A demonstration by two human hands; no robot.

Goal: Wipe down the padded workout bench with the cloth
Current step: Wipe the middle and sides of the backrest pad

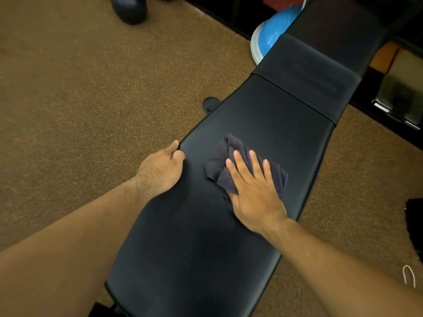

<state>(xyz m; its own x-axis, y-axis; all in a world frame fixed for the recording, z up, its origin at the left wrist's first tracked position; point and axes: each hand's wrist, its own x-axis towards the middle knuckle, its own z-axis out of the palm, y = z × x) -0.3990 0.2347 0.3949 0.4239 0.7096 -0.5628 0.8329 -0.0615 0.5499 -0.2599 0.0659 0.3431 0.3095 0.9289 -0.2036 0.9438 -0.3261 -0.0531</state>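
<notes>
A long black padded workout bench (pixel 263 115) runs from the bottom centre to the upper right. A crumpled dark grey cloth (pixel 226 154) lies on the pad near its middle. My right hand (pixel 254 191) presses flat on the cloth with fingers spread, palm down. My left hand (pixel 162 170) grips the bench's left edge, fingers curled over the rim, level with the cloth.
Brown speckled floor surrounds the bench. A blue and white balance dome (pixel 272 35) sits by the bench's far left side. A dark round weight (pixel 129 9) is at the top left. Dark equipment (pixel 400 97) stands at the right, a black object (pixel 415 225) at the right edge.
</notes>
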